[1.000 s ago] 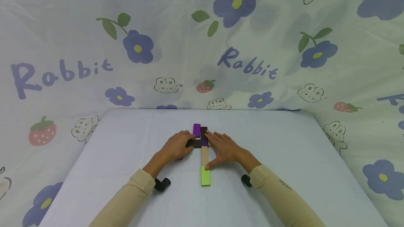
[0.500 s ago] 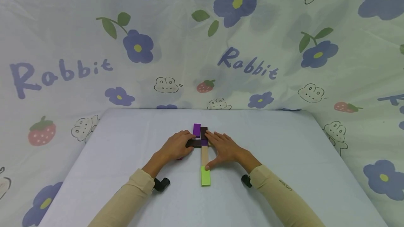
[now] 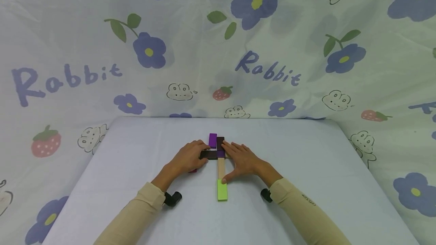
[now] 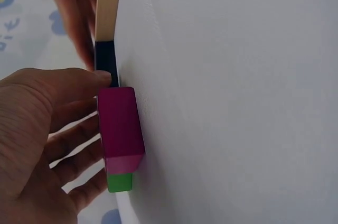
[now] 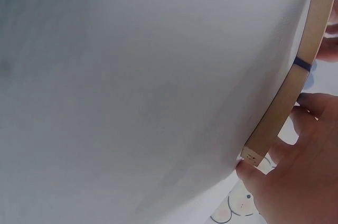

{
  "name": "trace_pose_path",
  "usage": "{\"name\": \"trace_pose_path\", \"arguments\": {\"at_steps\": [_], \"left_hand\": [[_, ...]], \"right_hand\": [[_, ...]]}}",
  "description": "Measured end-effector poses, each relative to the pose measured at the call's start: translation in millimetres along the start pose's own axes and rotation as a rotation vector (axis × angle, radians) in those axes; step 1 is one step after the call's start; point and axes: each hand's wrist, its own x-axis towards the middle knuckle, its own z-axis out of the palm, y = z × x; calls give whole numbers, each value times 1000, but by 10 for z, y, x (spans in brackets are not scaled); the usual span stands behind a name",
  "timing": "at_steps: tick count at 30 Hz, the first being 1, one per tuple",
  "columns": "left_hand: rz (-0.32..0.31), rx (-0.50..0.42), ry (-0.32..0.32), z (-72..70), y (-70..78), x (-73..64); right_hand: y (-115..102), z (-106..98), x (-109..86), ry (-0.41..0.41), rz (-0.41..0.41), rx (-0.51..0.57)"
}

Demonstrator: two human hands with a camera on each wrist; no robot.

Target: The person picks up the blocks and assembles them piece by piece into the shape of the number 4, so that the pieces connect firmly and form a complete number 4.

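Note:
In the head view my left hand [image 3: 189, 157] pinches the left end of a black block [image 3: 209, 155], thumb on the near side. My right hand [image 3: 242, 160] lies with spread, straight fingers; its fingertips touch another black block [image 3: 220, 143], and its thumb reaches where a beige block [image 3: 221, 167] meets a lime-green block [image 3: 222, 190]. A small dark purple piece [image 3: 220, 154] joins the centre of this cross shape. Near the left palm stands a magenta block [image 4: 120, 123], with a green block [image 4: 120, 182] behind it in the left wrist view.
A purple block [image 3: 212, 140] lies beside the upper black block. The white table [image 3: 170, 131] ends at a patterned cloth backdrop [image 3: 190, 59]. Black wrist camera mounts [image 3: 173, 199] hang near both cuffs.
My left hand has shifted slightly left, and more of the magenta block shows under its wrist. The right hand and the cross of blocks stay nearly in place.

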Motion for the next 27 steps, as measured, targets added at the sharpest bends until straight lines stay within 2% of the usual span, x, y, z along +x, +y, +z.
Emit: {"name": "trace_pose_path", "arguments": {"at_steps": [5,13,21,27], "left_hand": [[10,12,3,-23,-41,-33],[-9,20,-4,-84,-96,-124],[-33,15,11,-114,-170,-178],[-80,13,-14,-133,-216,-214]], "right_hand": [[11,3,4,4,-3,-7],[9,16,16,-2,0,-2],[-4,20,10,3,7,9],[-6,17,8,6,3,3]]}}
